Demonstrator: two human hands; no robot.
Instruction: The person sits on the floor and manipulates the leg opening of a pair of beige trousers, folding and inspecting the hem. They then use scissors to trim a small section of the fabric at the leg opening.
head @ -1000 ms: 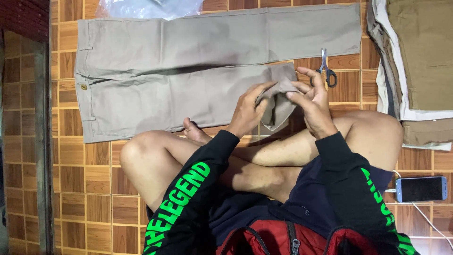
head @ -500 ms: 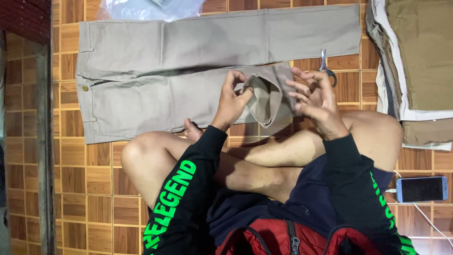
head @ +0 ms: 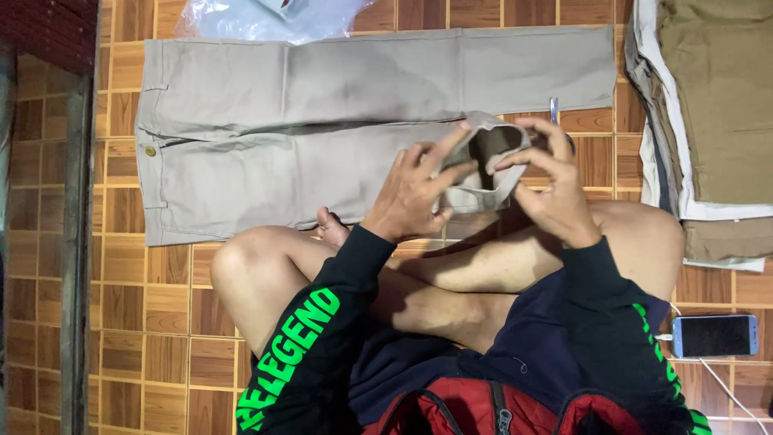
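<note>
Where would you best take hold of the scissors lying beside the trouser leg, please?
Probably by the handle loops, though the right hand hides them; only the blade tip of the scissors shows, pointing away from the person. Come from the near side, once that hand lets go of the hem.

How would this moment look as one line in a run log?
left hand: grips trouser-leg hem | right hand: holds hem open | beige trousers: flat on floor | scissors: beside hem
</note>
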